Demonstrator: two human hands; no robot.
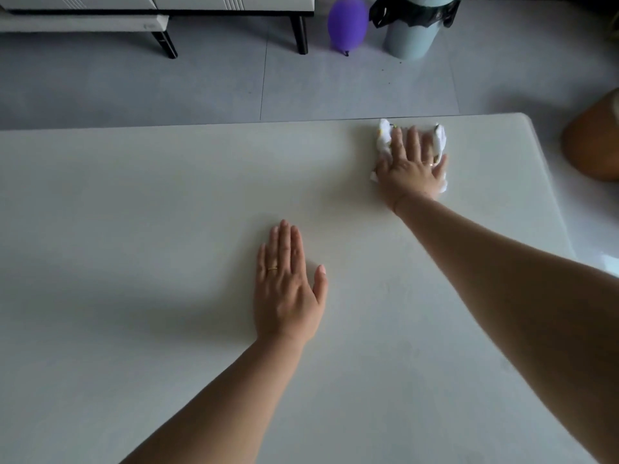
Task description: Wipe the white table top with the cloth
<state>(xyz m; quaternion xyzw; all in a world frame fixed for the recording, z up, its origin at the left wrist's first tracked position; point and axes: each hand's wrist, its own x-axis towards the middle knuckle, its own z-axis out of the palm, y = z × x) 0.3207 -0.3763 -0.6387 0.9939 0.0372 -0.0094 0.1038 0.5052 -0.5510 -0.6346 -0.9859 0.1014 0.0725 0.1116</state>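
The white table top (134,229) fills most of the view. A crumpled white cloth (383,135) lies near the table's far right corner. My right hand (410,165) presses flat on top of the cloth with fingers spread, covering its middle, arm stretched out. My left hand (288,283) rests palm down on the bare table near the middle, fingers together, holding nothing. A ring shows on each hand.
Beyond the far edge is grey tiled floor. A purple balloon (348,23) and a pale bin with a black bag (415,28) stand on it. A white cabinet on dark legs (160,8) is at the far left. A brown rounded object (593,145) sits off the right edge.
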